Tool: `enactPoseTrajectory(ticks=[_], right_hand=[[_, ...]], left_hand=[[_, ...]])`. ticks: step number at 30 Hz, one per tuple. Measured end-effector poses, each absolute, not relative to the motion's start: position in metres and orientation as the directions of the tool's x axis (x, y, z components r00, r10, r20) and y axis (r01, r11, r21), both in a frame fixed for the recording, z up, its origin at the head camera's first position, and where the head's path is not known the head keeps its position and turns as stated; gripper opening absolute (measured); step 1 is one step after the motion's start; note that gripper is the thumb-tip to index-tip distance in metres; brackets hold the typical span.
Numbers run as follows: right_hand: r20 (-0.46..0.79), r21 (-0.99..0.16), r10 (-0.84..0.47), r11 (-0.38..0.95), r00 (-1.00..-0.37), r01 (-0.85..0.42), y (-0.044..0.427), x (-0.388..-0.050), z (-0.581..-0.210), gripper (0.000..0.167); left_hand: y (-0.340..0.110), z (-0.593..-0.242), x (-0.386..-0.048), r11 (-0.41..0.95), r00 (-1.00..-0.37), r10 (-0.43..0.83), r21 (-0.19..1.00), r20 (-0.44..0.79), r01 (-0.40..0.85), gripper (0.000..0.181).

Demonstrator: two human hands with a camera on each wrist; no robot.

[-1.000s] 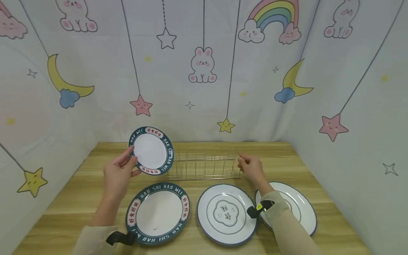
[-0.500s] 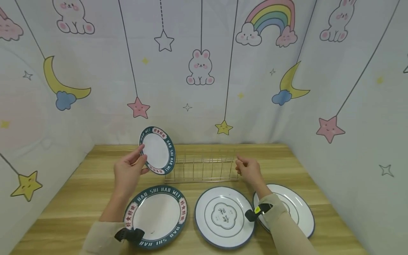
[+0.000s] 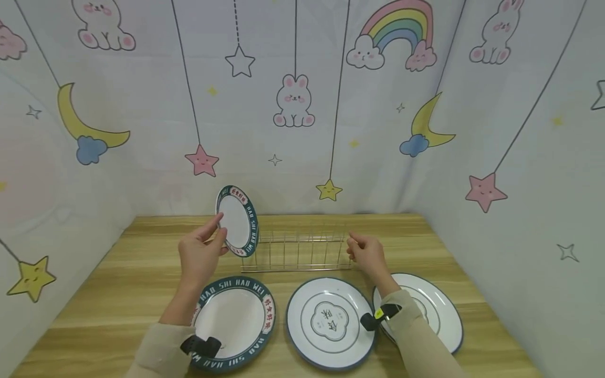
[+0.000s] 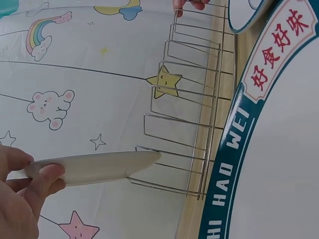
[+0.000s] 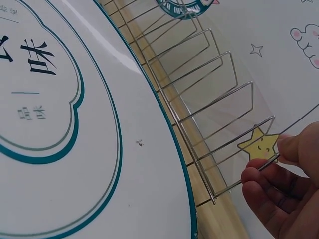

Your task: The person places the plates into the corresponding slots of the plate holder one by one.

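My left hand point(image 3: 200, 260) pinches the left rim of a small white plate point(image 3: 238, 223) with a teal lettered border. The plate stands steeply tilted over the left end of a wire dish rack point(image 3: 298, 271). In the left wrist view, the small plate point(image 4: 99, 167) is almost edge-on, its far edge overlapping the end wires of the rack. At the other end, my right hand point(image 3: 371, 257) holds the rack; in the right wrist view, thumb and fingers pinch its end wire. Whether the plate touches the rack cannot be told.
In front of the rack lie a large teal-rimmed plate point(image 3: 231, 315), a white plate with thin blue rings point(image 3: 350, 336), and a similar plate point(image 3: 444, 320) partly under my right forearm. A printed cloth point(image 3: 255, 131) hangs behind the wooden table point(image 3: 94, 294).
My left hand has moved right with the small plate and turned it more edge-on, to the rack's left end. The right hand has stayed on the rack. The head view has shifted slightly.
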State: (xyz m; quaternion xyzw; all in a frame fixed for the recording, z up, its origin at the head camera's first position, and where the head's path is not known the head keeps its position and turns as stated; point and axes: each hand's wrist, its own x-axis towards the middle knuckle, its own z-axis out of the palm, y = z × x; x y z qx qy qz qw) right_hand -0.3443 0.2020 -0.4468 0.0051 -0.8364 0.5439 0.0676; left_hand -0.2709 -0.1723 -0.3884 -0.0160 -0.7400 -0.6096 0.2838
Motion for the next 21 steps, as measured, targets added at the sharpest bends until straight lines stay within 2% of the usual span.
enactPoseTrajectory(ticks=[12, 21], right_hand=[[0.120, -0.920, 0.066, 0.383, -0.991, -0.086, 0.202, -0.343, -0.453, 0.037], [0.135, -0.918, 0.076, 0.384, -0.988, -0.096, 0.205, -0.345, -0.454, 0.038]], left_hand=[[-0.160, -0.401, -0.278, 0.273, -0.827, -0.297, 0.872, 0.478, 0.406, 0.039], [-0.151, -0.411, -0.287, 0.230, -0.863, -0.273, 0.900, 0.424, 0.369, 0.045]])
